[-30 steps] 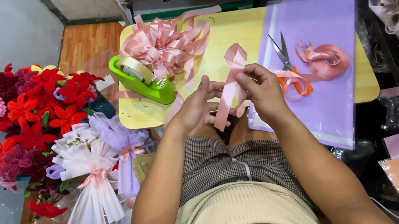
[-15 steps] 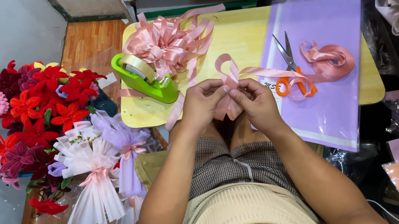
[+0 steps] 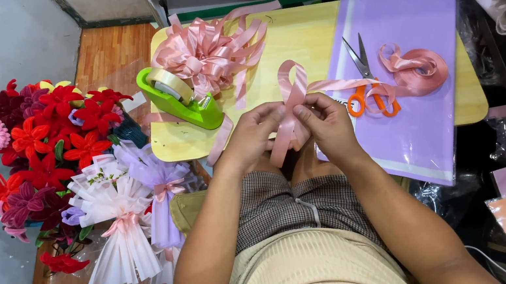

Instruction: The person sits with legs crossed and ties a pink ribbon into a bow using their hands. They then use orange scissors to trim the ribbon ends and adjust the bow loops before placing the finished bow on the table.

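Both hands pinching a pink ribbon loop.
We see left hand (image 3: 252, 137) and right hand (image 3: 327, 126) clamp ribbon (image 3: 292, 93) at its crossing, keeping the loop; scissors (image 3: 367, 83) beyond right grip.

Both my forearms reach forward from near my lap and converge toward the middle. My left hand (image 3: 255, 132) sits knuckles up, fingers curled inward, thumb and fingertips pinched together at its right edge. My right hand (image 3: 327, 121) mirrors it just beside, fingers bent, tips pinched at its left edge. The two hands nearly touch at the fingertips. Wrists roughly level, elbows bent outward.
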